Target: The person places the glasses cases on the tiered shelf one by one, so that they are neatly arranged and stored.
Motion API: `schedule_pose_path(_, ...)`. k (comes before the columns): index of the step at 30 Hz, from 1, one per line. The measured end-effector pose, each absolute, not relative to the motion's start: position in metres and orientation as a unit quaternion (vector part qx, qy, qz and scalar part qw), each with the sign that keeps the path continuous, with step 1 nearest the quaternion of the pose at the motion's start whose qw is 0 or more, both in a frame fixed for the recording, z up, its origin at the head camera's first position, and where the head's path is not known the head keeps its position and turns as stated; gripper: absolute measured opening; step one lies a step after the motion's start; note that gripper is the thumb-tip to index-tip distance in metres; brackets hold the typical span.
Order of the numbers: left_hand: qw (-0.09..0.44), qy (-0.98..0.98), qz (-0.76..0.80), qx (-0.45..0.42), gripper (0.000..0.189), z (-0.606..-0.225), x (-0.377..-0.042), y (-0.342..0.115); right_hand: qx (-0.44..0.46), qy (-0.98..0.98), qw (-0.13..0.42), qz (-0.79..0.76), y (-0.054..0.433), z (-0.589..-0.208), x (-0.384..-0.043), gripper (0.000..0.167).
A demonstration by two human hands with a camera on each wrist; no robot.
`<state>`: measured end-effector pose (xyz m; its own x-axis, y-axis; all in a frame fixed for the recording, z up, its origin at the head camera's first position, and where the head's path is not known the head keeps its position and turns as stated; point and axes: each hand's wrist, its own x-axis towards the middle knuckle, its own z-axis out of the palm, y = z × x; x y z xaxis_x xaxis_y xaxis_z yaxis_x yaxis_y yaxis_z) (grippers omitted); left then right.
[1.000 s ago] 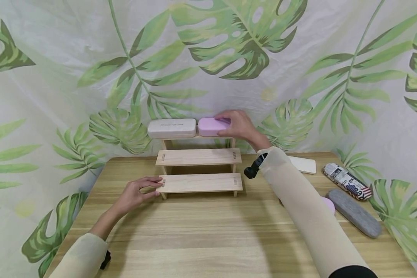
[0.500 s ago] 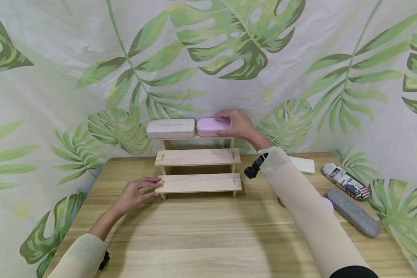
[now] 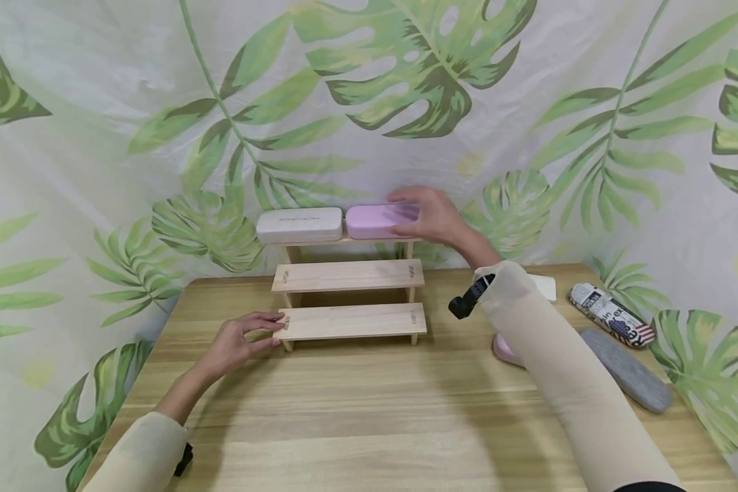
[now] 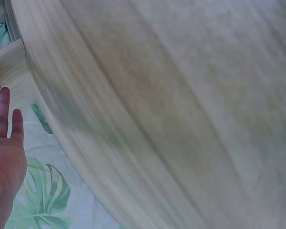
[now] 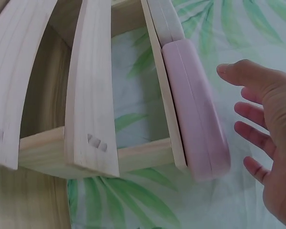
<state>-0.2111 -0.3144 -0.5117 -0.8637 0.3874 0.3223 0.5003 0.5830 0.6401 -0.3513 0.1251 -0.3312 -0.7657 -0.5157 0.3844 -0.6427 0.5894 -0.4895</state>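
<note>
A light wooden three-step rack (image 3: 350,321) stands against the back wall. On its top step, a pink glasses case (image 3: 375,222) sits at the right, beside a pale grey case with small lettering (image 3: 299,225). My right hand (image 3: 435,215) is around the pink case's right end in the head view. The right wrist view shows this hand (image 5: 276,114) apart from the pink case (image 5: 195,109), fingers spread and relaxed. My left hand (image 3: 234,347) holds the left end of the lowest step between thumb and fingers; only part of it (image 4: 7,157) shows in the left wrist view.
At the table's right lie a printed case (image 3: 611,314), a grey felt-like case (image 3: 630,372) and a white flat item (image 3: 544,287). Another pink case (image 3: 506,350) is partly hidden by the right sleeve. A leaf-print cloth (image 3: 406,164) hangs behind the wooden table (image 3: 357,424).
My right hand has let go of the pink case and drawn slightly right; the case stays on the top step. The left hand keeps its place on the rack.
</note>
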Motion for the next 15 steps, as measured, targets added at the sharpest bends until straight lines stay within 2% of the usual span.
schedule_pose_path(15, 0.076, -0.886, -0.379, -0.255, 0.035, -0.512, -0.21, -0.313, 0.351, -0.884, 0.132, 0.279, 0.153, -0.331, -0.327, 0.059)
